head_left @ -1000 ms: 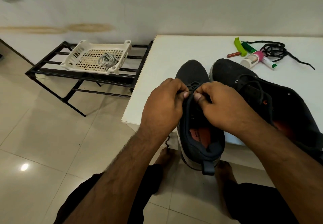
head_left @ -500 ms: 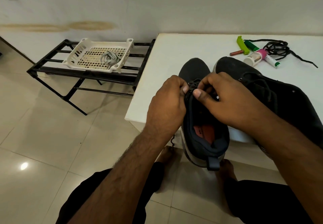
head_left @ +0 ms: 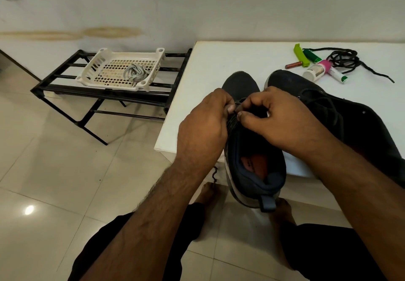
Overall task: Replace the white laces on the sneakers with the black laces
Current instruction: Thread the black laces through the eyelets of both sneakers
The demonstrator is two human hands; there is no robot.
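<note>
Sneakers lay side by side on the white table (head_left: 210, 66): the near sneaker (head_left: 252, 156) had its heel hanging over the near edge, and the right sneaker (head_left: 341, 114) was partly hidden by the right forearm. The left hand (head_left: 203, 123) and right hand (head_left: 278, 116) both pinched the black lace (head_left: 237, 105) at the eyelets; the fingers hid the threading. A spare black lace (head_left: 344, 58) lay coiled far right beside small tubes (head_left: 317, 70). White laces (head_left: 134, 73) sat in a basket (head_left: 105, 55) on the left rack (head_left: 65, 88).
</note>
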